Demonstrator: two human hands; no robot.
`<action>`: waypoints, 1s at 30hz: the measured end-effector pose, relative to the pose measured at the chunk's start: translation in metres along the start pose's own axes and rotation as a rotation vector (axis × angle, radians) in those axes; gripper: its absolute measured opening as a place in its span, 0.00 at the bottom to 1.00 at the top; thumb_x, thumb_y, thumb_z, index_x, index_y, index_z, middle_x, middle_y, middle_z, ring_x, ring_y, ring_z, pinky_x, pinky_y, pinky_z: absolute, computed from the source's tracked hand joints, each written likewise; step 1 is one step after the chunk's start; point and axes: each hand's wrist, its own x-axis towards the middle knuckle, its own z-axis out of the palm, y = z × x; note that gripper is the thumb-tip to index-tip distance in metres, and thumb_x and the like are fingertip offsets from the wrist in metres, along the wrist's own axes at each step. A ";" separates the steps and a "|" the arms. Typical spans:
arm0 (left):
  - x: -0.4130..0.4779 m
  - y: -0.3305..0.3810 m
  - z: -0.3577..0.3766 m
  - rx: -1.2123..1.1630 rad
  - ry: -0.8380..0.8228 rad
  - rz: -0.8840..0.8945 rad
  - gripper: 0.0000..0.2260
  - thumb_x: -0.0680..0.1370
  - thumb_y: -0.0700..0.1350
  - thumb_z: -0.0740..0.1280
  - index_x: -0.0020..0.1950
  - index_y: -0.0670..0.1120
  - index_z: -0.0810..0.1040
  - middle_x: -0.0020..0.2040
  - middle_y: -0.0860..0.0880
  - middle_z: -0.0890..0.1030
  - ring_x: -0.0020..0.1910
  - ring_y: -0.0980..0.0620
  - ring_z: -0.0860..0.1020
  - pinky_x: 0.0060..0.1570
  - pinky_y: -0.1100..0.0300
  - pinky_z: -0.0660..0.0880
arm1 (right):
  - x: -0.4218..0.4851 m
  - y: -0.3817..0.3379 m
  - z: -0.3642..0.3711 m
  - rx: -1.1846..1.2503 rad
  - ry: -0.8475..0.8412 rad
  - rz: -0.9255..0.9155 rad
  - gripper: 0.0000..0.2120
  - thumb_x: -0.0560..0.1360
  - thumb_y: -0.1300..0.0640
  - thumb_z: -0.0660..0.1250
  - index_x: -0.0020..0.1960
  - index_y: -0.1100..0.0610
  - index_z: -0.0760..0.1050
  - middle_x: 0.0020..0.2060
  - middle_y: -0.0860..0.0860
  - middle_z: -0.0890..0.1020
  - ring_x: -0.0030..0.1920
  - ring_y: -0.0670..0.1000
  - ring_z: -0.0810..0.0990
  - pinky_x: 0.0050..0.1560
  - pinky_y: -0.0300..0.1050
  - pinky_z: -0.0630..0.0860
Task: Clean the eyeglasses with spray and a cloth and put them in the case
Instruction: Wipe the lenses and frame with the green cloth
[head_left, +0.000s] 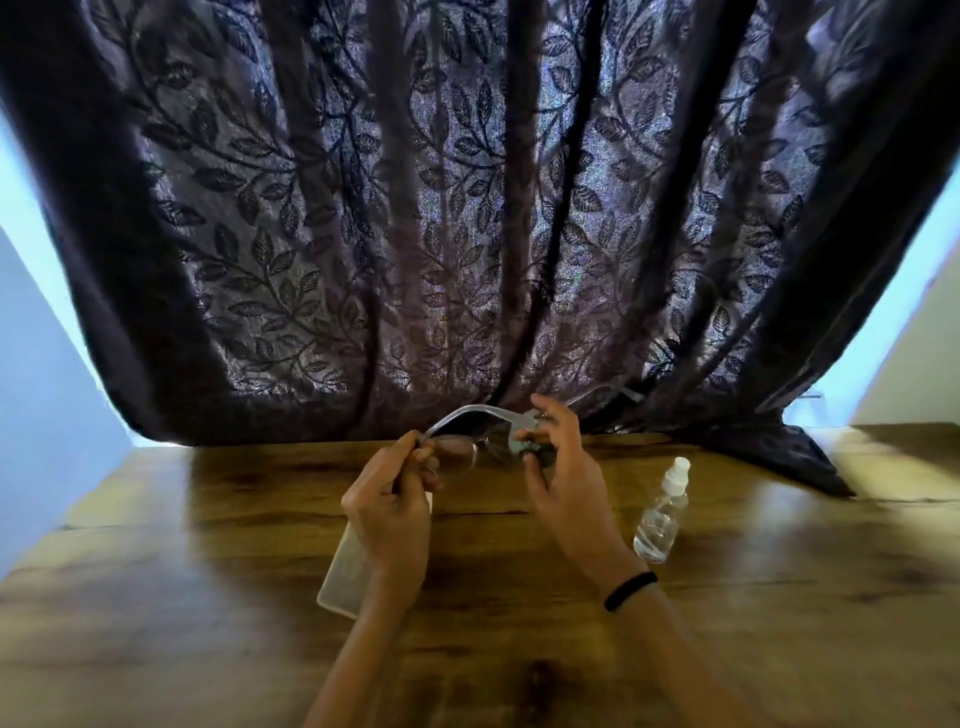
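Clear-framed eyeglasses are being gripped over the worktop: left hand pinching one end, right hand fingers clamping a cloth onto a lens.

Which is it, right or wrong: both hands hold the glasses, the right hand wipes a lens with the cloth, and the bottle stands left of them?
Wrong on one point: the head view shows the bottle standing on the table to the right of the right hand, not left. The rest holds.
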 end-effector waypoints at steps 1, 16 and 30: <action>0.000 0.002 0.000 -0.016 -0.006 -0.003 0.15 0.72 0.25 0.62 0.53 0.41 0.77 0.36 0.53 0.78 0.34 0.65 0.78 0.33 0.75 0.73 | 0.001 0.002 -0.001 -0.053 0.033 0.013 0.28 0.75 0.66 0.62 0.65 0.44 0.55 0.54 0.50 0.79 0.46 0.43 0.77 0.43 0.35 0.76; -0.002 -0.003 0.000 -0.054 -0.012 -0.038 0.12 0.74 0.27 0.62 0.52 0.39 0.79 0.35 0.44 0.80 0.31 0.56 0.79 0.31 0.59 0.79 | 0.009 -0.013 0.004 0.042 -0.005 -0.014 0.21 0.76 0.65 0.61 0.66 0.53 0.62 0.52 0.48 0.80 0.52 0.46 0.79 0.50 0.38 0.76; -0.001 0.003 0.002 -0.115 -0.024 -0.032 0.12 0.74 0.31 0.61 0.52 0.43 0.78 0.37 0.51 0.80 0.31 0.57 0.78 0.32 0.62 0.78 | 0.011 -0.014 -0.003 0.035 -0.005 -0.010 0.15 0.75 0.63 0.63 0.60 0.56 0.65 0.48 0.45 0.80 0.49 0.41 0.78 0.48 0.35 0.75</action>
